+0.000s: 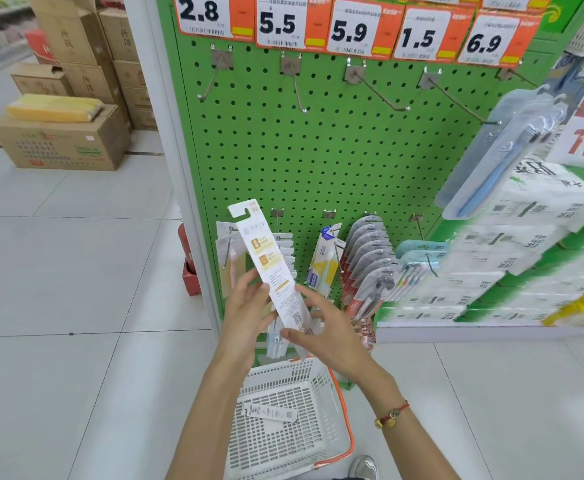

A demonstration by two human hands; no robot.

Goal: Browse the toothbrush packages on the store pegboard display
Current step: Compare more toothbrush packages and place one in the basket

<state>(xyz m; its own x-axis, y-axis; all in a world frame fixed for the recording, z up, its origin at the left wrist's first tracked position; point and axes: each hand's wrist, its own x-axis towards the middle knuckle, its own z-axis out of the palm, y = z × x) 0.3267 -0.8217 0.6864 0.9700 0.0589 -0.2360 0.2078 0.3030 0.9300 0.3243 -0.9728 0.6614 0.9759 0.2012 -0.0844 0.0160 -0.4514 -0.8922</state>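
Observation:
I hold a long white toothbrush package (pixel 270 268) with gold labels upright in front of the green pegboard (pixel 318 161), its printed back facing me. My left hand (pixel 245 306) grips its left edge near the middle. My right hand (pixel 321 327) holds its lower end between thumb and fingers. More toothbrush packages hang on the lower hooks: white ones (pixel 285 251), a yellow and blue one (pixel 323 268), and a row of clear blister packs (pixel 366 258). The upper row of hooks is bare below the price tags (pixel 349 29).
A white shopping basket with an orange handle (pixel 318 386) stands on the floor under my arms, with one small package (pixel 270 412) inside. Stacked tissue packs (pixel 526 237) fill the shelf at right. Cardboard boxes (pixel 58 140) sit on the tiled floor at left.

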